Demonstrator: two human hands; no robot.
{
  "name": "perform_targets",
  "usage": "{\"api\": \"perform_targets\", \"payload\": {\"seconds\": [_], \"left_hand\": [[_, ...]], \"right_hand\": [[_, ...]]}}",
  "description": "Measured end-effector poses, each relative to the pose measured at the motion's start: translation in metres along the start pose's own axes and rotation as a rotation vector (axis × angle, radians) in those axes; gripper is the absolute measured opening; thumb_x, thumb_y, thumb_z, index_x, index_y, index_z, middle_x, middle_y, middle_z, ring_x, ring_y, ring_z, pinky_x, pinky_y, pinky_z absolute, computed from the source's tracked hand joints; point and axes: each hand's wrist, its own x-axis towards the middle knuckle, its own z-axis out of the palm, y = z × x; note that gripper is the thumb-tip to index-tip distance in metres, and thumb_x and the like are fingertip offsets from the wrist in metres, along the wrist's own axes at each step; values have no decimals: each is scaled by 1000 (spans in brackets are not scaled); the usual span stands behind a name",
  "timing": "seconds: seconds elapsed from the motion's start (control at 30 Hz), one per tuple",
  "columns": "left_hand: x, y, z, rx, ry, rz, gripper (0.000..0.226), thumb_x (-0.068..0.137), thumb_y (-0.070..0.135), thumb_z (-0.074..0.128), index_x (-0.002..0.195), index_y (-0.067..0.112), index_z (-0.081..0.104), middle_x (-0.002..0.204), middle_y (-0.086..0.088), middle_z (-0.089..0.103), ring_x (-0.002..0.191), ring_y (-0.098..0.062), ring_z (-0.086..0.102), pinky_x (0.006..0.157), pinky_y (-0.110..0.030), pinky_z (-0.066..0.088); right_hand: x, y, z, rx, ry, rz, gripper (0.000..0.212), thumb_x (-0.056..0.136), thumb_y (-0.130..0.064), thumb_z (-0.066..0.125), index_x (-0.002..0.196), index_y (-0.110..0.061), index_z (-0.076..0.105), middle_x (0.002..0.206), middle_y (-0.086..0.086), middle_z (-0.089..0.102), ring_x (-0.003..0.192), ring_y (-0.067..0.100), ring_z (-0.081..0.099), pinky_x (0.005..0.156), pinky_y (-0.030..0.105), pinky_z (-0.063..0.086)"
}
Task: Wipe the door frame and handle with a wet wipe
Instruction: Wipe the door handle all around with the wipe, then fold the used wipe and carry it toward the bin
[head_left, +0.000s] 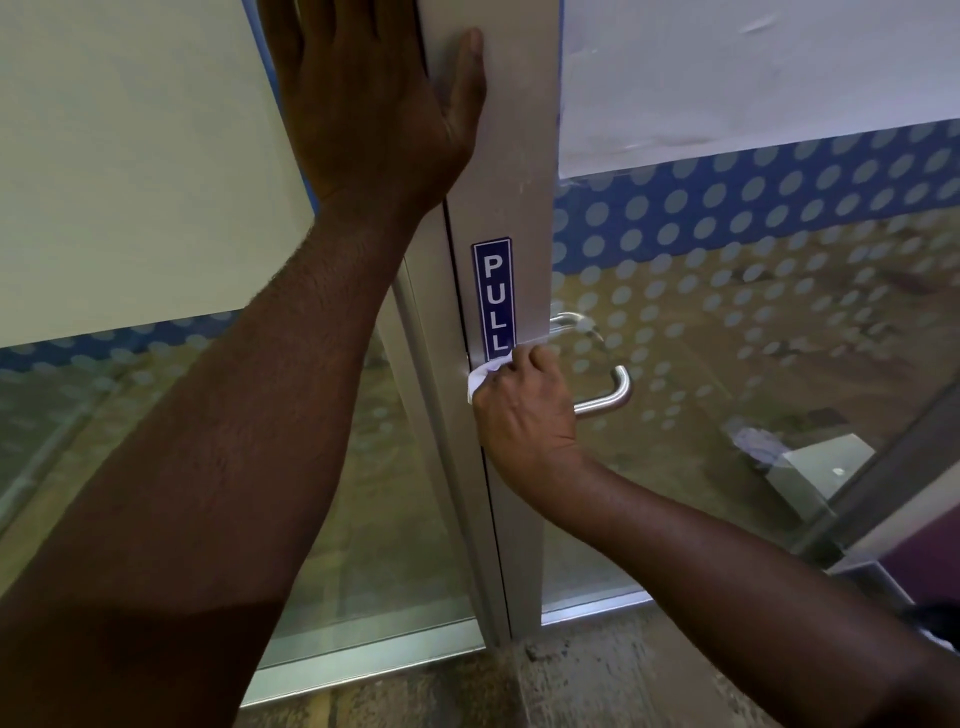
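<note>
A silver aluminium door frame (519, 156) runs down the middle of the view, with a blue PULL sticker (492, 291) on it. My right hand (524, 410) presses a white wet wipe (480, 376) against the frame, just below the sticker and next to the steel D-shaped handle (613, 387). The hand covers the handle's lower mount. My left hand (374, 104) lies flat and spread on the frame's upper part, thumb on the frame's face, holding nothing.
Glass panels with a blue dotted film (753, 208) flank the frame on both sides. White paper sheets (727, 73) cover the upper glass. A rough floor (597, 680) meets the door's bottom rail.
</note>
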Motion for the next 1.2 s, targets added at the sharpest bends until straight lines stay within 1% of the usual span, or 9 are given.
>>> {"api": "perform_targets", "payload": {"seconds": [0.23,0.47,0.6,0.7,0.8,0.9,1.0,1.1,1.2], "left_hand": [[2,0,3,-5,11,-22,78,98,66,18,149,8,35,154,-16,33,144,-34,27,120,-42,14],[1,2,6,-25,68,-18,78,99,65,22,146,4,38,151,-20,37,141,-38,32,118,-44,18],[3,1,5,-15,57,-30,81,100,64,23,145,-2,36,150,-26,35,140,-44,31,117,-48,18],[4,1,1,-29,76,-17,80,100,62,28,143,-5,39,148,-28,38,138,-46,34,115,-51,22],[4,-1,-7,-84,16,9,78,101,59,30,143,-7,37,149,-29,36,139,-45,32,116,-51,21],[-14,-3,-20,-181,1,64,70,102,49,38,144,-7,35,150,-28,34,141,-44,30,118,-51,18],[-61,9,-43,-420,-7,89,47,101,28,47,137,-1,49,140,-22,51,131,-38,45,113,-46,30],[-125,30,-73,-832,-275,-98,24,97,18,53,113,9,67,105,-9,69,98,-21,61,85,-32,48],[-179,49,-91,-1143,-801,-511,15,99,13,59,107,16,71,98,6,71,94,-10,65,79,-18,48]], "right_hand": [[-5,7,2,273,-87,159,24,87,-14,43,88,-15,66,80,4,67,80,21,54,84,38,32],[-3,23,6,399,-44,23,26,85,-20,47,93,-21,71,91,3,65,95,23,51,90,35,33],[-28,35,12,532,73,-58,16,82,-20,55,79,-20,70,81,-2,66,90,22,54,81,33,30],[-49,36,16,636,158,27,13,84,-25,58,82,-23,71,75,-6,69,85,19,55,77,33,29],[-64,37,16,945,182,199,11,85,-24,63,88,-25,74,78,-7,71,80,16,53,77,34,36],[-75,42,14,1231,142,384,15,87,-25,64,98,-25,74,85,-13,70,77,-1,58,68,22,43],[-85,50,15,1531,40,507,17,89,-17,62,103,-20,72,89,-5,74,83,5,66,81,30,53],[-99,56,15,1819,-29,501,16,92,-6,55,100,-10,68,89,3,75,79,13,65,72,26,50],[-116,61,18,1918,-125,524,15,92,-5,54,100,-8,67,86,6,72,71,9,60,62,21,45]]}}
